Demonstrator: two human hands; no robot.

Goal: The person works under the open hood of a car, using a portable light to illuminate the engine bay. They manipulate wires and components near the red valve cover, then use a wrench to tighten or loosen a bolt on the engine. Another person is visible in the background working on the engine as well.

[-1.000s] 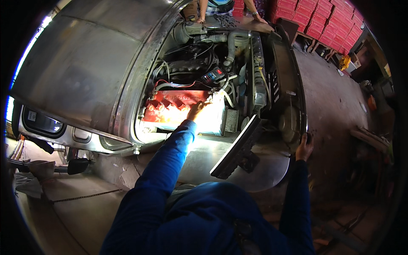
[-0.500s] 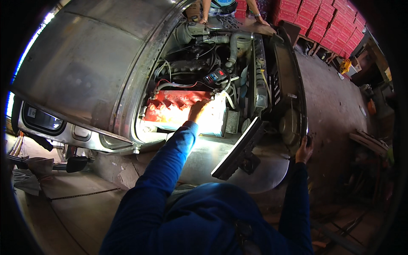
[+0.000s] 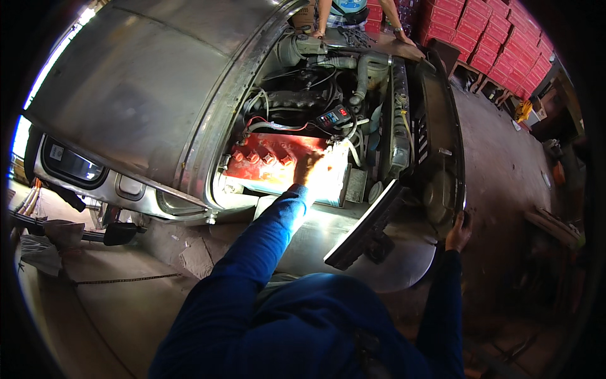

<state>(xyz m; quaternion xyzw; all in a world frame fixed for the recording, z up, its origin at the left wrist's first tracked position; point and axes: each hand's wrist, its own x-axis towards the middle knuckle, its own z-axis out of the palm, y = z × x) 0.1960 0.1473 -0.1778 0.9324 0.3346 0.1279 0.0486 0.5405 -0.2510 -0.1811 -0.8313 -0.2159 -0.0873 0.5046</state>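
Observation:
My left hand (image 3: 308,169) reaches over the right end of a red-topped car battery (image 3: 270,150) in the engine bay. Strong glare and blur there hide its fingers and anything between them. A dark handheld tester (image 3: 334,116) with a lit red display lies just beyond the battery, with a red wire and pale cables near it. My right hand (image 3: 459,234) is curled round the front edge of the vehicle body (image 3: 461,189), at the near corner. Between my arms, a flat lamp panel (image 3: 361,230) leans on the fender, its bright face toward the battery.
Across the engine bay a person's hands (image 3: 404,39) rest on the far fender. The bare-metal hood (image 3: 132,69) and windshield side lie left. A radiator (image 3: 399,120) stands right of the engine. Stacked red boxes (image 3: 486,38) fill the far right, beyond the concrete floor (image 3: 499,151).
The whole scene has shifted slightly right as my view moved. My left hand stays over the battery's right end, now more blurred. My right hand keeps its place on the vehicle's edge.

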